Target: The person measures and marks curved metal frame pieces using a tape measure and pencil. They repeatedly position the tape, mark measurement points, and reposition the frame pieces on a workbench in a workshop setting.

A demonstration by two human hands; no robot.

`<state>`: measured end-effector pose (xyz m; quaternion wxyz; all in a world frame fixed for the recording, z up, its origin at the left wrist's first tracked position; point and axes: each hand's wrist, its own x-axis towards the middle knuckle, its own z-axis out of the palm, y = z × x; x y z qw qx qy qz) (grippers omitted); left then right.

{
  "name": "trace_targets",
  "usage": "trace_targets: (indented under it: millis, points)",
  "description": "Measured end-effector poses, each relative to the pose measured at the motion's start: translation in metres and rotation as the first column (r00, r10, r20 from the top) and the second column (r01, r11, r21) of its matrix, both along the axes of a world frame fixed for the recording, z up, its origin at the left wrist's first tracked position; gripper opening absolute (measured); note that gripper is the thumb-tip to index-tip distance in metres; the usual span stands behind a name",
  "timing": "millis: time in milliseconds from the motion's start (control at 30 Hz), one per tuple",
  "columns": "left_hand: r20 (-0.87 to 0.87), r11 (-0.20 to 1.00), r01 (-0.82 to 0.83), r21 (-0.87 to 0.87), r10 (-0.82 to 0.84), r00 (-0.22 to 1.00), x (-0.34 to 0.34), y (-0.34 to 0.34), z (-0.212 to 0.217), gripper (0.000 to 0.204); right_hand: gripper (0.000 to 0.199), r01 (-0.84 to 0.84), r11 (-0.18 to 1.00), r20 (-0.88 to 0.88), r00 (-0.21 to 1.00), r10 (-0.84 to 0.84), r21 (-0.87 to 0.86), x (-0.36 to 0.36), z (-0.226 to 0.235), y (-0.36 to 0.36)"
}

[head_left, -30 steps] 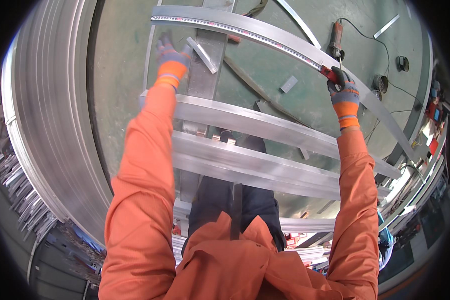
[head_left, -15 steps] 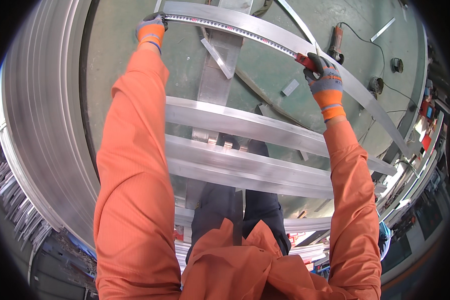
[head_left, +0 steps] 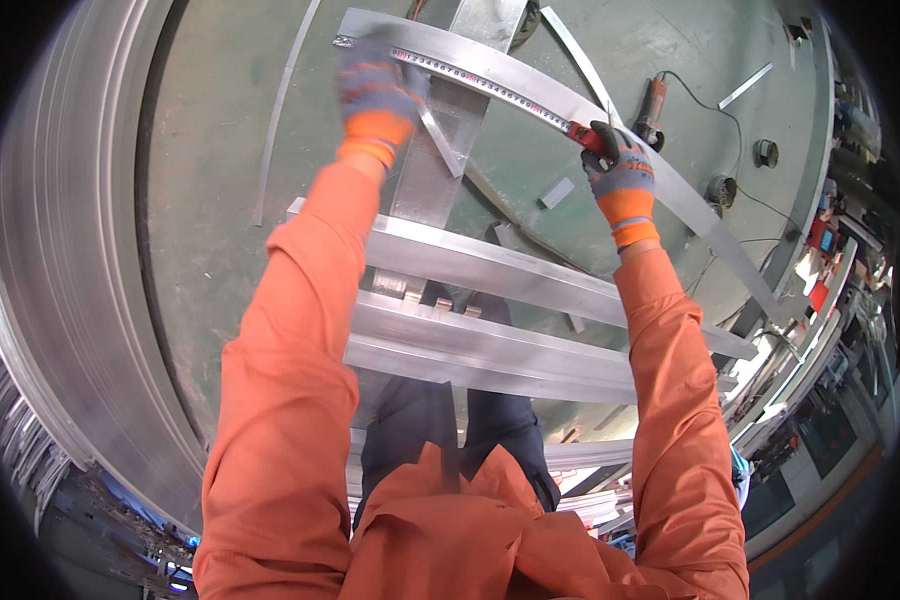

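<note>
My right hand (head_left: 622, 183), in a grey and orange work glove, grips the red case of a tape measure (head_left: 586, 137). A thin pale stick points up beside its fingers. The tape's printed blade (head_left: 480, 84) runs out to the left along a long flat silver metal bar (head_left: 690, 195), its end near the bar's left end. My left hand (head_left: 378, 98), gloved alike, is smeared by motion over the left part of the blade. Its fingers do not show clearly, and whether it touches the tape I cannot tell.
Nearer to me lie more long metal profiles (head_left: 490, 262), crossing a metal support beam (head_left: 435, 150). A corded angle grinder (head_left: 653, 108) lies beyond the bar on the green floor, with offcuts (head_left: 557, 193) about. Stacked long profiles (head_left: 70, 230) line the left side.
My left hand has left the tape's far left end and moved right and toward me. My right hand still holds the tape measure; the whole view has shifted slightly.
</note>
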<state>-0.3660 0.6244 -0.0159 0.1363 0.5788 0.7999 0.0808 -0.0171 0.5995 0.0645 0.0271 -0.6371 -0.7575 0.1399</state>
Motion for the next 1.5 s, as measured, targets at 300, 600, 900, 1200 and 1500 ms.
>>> trace_targets:
  millis: [300,600,900,1200,1500]
  points:
    - [0.047,0.811,0.582,-0.062,-0.58,0.813,0.093,-0.032,0.029,0.094,0.049,0.071,0.996,-0.101,0.992,-0.077,-0.063,-0.012,0.005,-0.005]
    - [-0.019,0.794,0.601,-0.096,-0.605,0.796,0.092,-0.032,0.033,0.09,0.044,-0.097,0.942,-0.282,0.94,0.193,0.321,-0.075,0.021,0.004]
    - [0.284,0.751,0.591,-0.295,-0.521,0.805,0.098,-0.037,0.012,0.054,0.025,0.094,0.903,-0.857,0.286,-0.428,-0.419,-0.212,-0.016,0.058]
    - [0.392,0.872,0.398,-0.284,-0.273,0.878,0.101,-0.049,-0.025,0.039,0.017,0.179,0.953,-0.734,0.608,-0.302,-0.244,-0.232,-0.061,0.07]
    - [0.423,0.882,0.387,-0.27,-0.253,0.87,0.098,-0.046,-0.006,0.041,0.018,0.078,0.997,-0.696,0.715,-0.063,-0.011,-0.221,-0.087,0.073]
